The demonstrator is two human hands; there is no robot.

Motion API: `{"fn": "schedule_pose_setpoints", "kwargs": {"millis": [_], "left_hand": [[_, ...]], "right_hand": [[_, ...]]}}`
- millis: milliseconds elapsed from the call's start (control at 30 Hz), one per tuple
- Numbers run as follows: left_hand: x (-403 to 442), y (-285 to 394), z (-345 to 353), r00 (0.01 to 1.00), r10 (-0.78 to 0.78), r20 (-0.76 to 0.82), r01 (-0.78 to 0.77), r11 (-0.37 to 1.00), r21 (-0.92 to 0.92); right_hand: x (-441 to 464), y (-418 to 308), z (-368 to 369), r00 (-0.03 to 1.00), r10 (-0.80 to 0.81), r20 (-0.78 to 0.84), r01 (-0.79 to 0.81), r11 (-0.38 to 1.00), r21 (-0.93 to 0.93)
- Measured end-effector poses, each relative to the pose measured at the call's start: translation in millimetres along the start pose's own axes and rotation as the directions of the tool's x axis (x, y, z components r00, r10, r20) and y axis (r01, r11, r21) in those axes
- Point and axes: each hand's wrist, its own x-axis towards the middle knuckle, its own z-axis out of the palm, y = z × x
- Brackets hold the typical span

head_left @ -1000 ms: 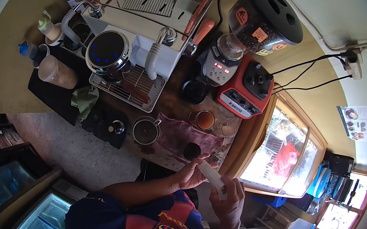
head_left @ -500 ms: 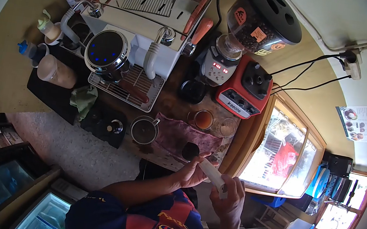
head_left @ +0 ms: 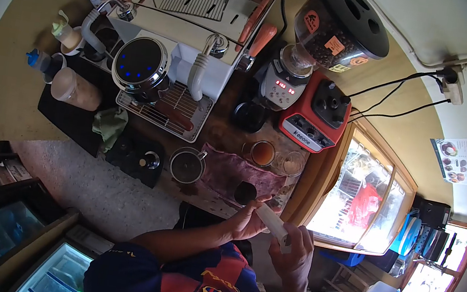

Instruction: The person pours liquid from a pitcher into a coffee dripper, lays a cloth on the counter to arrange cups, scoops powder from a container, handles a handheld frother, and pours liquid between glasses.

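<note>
My left hand is closed around one end of a pale tube-shaped thing, too plain at this size to name further. My right hand grips its other end, so the tube slants between both hands in front of my chest. Just beyond my left fingers stands a dark round cup on a purple-brown cloth. Left of the cloth is a metal pitcher with a handle. A glass of reddish-brown drink and a clear glass are behind the cloth.
An espresso machine fills the back of the counter. Right of it are a bean grinder and a red blender base. A tamper lies on a black mat, near a green cloth. A glass-fronted cabinet borders the right side.
The view has shifted slightly, moving the counter items a little right and down in the picture. Both hands keep the same hold on the pale tube.
</note>
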Motion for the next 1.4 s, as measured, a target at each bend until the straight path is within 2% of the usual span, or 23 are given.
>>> {"fn": "schedule_pose_setpoints", "kwargs": {"millis": [133,733,1400], "left_hand": [[-7.0,1.2,8.6,0.999,0.003,-0.042,-0.003,1.0,0.009],[-11.0,12.1,3.0,0.997,0.054,-0.047,-0.054,0.999,0.009],[6.7,12.7,7.8,1.0,-0.004,-0.003,0.004,0.999,-0.045]], "right_hand": [[-0.8,-2.4,-0.9,1.0,0.001,0.008,-0.001,1.0,0.004],[-1.6,-3.7,12.7,0.999,-0.029,0.022,0.028,0.999,0.023],[7.5,-2.7,6.0,1.0,0.001,-0.016,-0.001,1.0,-0.019]]}}
